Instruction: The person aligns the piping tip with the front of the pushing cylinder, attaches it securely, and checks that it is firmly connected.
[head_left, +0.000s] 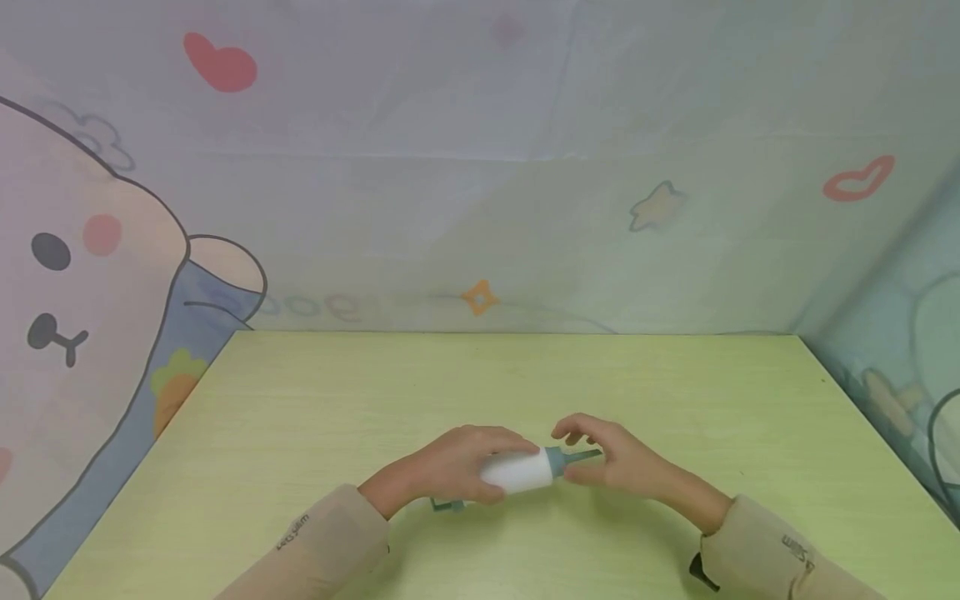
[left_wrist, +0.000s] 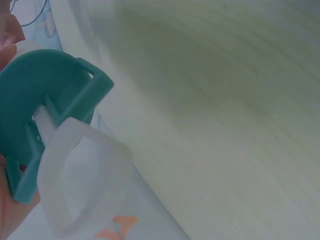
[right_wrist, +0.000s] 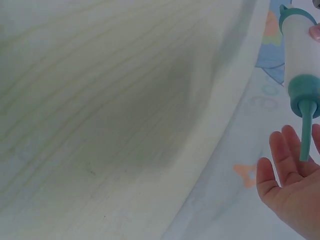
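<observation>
In the head view, a white plastic syringe (head_left: 521, 473) with teal ends is held above the table, lying nearly level. My left hand (head_left: 459, 467) grips its barrel, fingers over the top and thumb on the near side. At the syringe's right end a long teal nozzle (head_left: 583, 456) points toward my right hand (head_left: 622, 460). Spread, slightly bent fingers (right_wrist: 285, 155) of that hand surround the nozzle without closing on it. The left wrist view shows the teal flanged end cap (left_wrist: 42, 95) and a whitish loop handle (left_wrist: 82, 180) at the back end.
A pale yellow-green wooden table (head_left: 337, 392) spans the area under both hands. Behind it hangs a printed backdrop (head_left: 420, 208) with hearts and stars, and a cartoon bear (head_left: 97, 292) on the left. A dark cable (head_left: 934, 450) curves at the right edge.
</observation>
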